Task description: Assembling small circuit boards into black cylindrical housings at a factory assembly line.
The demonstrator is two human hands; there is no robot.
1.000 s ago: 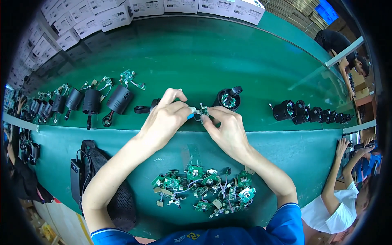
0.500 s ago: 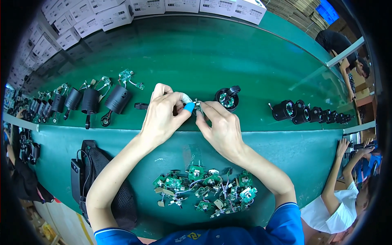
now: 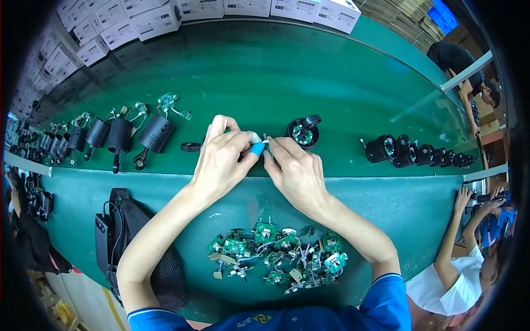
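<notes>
My left hand (image 3: 222, 157) and my right hand (image 3: 298, 171) meet over the far green surface, fingertips nearly touching. The right fingers pinch a small circuit board (image 3: 267, 142), seen edge-on. At its left side the left fingers, one with a blue fingertip cover (image 3: 257, 148), close on a small white connector, mostly hidden by them. Past the left hand's outer side sticks a black ring-ended arm (image 3: 190, 147); whatever it joins is hidden by that hand. Just beyond my right fingers stands a black cylindrical housing (image 3: 302, 133) with a green board inside.
Black cylinders (image 3: 157, 133) with dangling boards line the left; more black housings (image 3: 382, 149) line the right. Loose green boards (image 3: 276, 254) with wires lie nearest me. A black mesh bag (image 3: 160, 265) rests by my left forearm. White boxes (image 3: 201, 7) stand behind; co-workers sit at right.
The cylinders at left and the housings at right have shifted slightly left. My hands stay pinched together at almost the same spot, with only small finger movement.
</notes>
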